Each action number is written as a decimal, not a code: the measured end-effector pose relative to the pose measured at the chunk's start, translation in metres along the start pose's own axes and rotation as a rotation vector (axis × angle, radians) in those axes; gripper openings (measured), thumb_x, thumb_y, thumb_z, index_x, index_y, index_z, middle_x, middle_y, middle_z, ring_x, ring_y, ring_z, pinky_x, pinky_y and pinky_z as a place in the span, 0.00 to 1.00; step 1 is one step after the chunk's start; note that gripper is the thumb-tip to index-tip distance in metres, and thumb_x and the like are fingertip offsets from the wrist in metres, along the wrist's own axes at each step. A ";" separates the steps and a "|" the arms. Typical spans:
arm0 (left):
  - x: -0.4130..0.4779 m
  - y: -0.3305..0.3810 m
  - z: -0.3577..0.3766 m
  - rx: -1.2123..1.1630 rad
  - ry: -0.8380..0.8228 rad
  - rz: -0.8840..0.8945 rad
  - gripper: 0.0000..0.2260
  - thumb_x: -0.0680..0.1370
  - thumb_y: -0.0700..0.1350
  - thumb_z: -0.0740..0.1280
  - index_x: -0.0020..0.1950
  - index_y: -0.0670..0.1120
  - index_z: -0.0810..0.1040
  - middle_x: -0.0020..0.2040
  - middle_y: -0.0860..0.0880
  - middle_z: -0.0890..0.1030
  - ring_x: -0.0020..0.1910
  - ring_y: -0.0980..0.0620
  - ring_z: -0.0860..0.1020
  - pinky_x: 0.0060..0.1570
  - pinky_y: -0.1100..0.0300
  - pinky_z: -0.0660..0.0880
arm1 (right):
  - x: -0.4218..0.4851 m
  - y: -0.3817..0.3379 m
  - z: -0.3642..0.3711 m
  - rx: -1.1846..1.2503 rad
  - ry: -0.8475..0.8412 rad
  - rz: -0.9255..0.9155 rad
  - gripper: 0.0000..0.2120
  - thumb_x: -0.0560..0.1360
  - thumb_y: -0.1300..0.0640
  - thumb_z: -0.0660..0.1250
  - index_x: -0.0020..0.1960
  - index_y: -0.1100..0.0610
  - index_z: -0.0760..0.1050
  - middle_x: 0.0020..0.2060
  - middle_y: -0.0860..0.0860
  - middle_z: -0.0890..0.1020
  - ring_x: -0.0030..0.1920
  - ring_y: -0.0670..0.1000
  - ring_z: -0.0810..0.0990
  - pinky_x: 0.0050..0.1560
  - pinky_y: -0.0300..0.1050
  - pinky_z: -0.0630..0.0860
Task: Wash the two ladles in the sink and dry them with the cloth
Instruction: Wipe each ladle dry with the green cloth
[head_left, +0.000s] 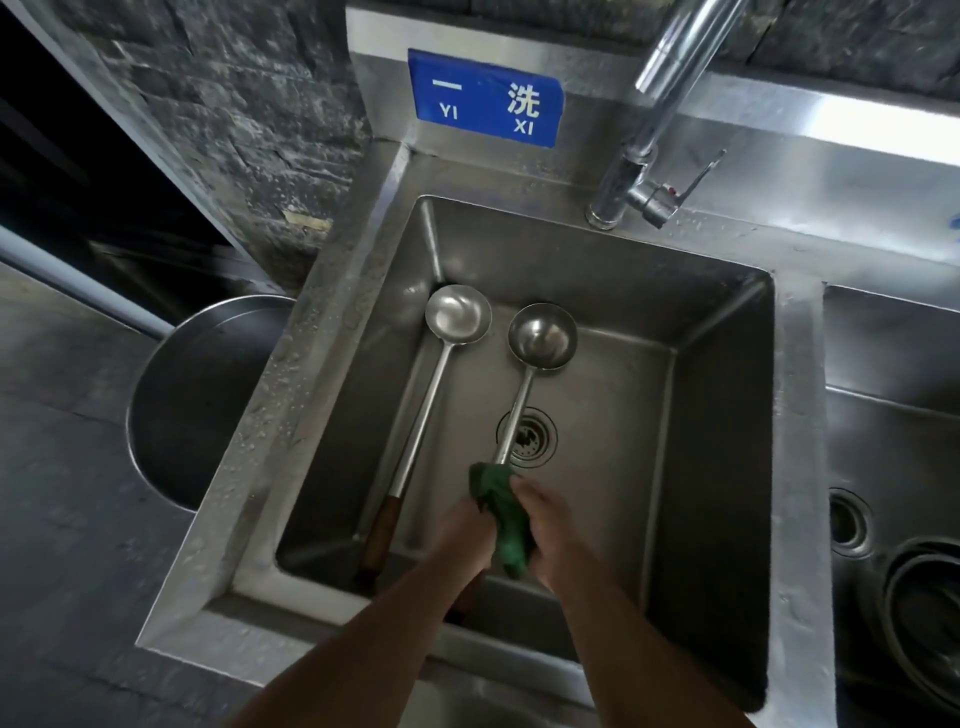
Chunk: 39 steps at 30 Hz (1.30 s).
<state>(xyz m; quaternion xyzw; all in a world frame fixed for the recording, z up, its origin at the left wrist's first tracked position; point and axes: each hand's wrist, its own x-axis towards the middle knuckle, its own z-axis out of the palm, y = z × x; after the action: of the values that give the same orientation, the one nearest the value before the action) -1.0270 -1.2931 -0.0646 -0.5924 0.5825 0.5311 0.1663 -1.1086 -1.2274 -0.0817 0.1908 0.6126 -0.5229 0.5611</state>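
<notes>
Two steel ladles with long shafts and brown wooden handles are in the steel sink (722, 415). The left ladle (457, 317) lies on the sink floor, its handle toward the near left corner. The right ladle (543, 335) points its bowl at the far wall, its shaft passing over the drain (527, 436). A green cloth (504, 514) is wrapped round the lower shaft of the right ladle. My right hand (550, 530) grips the cloth round the shaft. My left hand (462, 535) holds the same ladle near its wooden handle, which is mostly hidden.
A chrome tap (649, 145) rises behind the sink, its spout leaving the top of view; no water runs. A blue sign (485, 98) is on the backsplash. A large steel basin (202, 395) sits to the left below the wet rim. A second sink (893, 415) with dark rings lies to the right.
</notes>
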 end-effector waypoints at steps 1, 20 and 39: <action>-0.003 -0.001 -0.002 0.051 0.017 0.028 0.11 0.82 0.46 0.54 0.48 0.46 0.75 0.42 0.44 0.80 0.38 0.47 0.79 0.35 0.56 0.75 | 0.001 0.004 0.006 -0.025 0.021 -0.032 0.04 0.76 0.59 0.69 0.47 0.59 0.79 0.47 0.64 0.82 0.44 0.59 0.82 0.45 0.52 0.79; -0.066 0.009 -0.073 0.584 0.006 0.357 0.17 0.82 0.51 0.56 0.57 0.40 0.77 0.53 0.40 0.82 0.53 0.40 0.80 0.54 0.51 0.77 | -0.036 0.000 0.054 0.270 0.047 0.130 0.24 0.67 0.47 0.75 0.57 0.61 0.81 0.48 0.61 0.86 0.49 0.61 0.85 0.49 0.57 0.82; -0.109 0.007 -0.184 0.920 0.447 0.742 0.16 0.79 0.63 0.57 0.53 0.52 0.72 0.49 0.50 0.83 0.50 0.46 0.81 0.49 0.53 0.76 | -0.047 -0.120 0.014 0.627 0.191 -0.338 0.35 0.54 0.45 0.82 0.57 0.58 0.80 0.56 0.60 0.83 0.55 0.63 0.83 0.54 0.68 0.76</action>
<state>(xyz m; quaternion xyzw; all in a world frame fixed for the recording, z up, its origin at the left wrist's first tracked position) -0.9267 -1.3894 0.0979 -0.3156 0.9385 0.1122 0.0831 -1.1864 -1.2686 0.0141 0.2976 0.4953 -0.7502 0.3215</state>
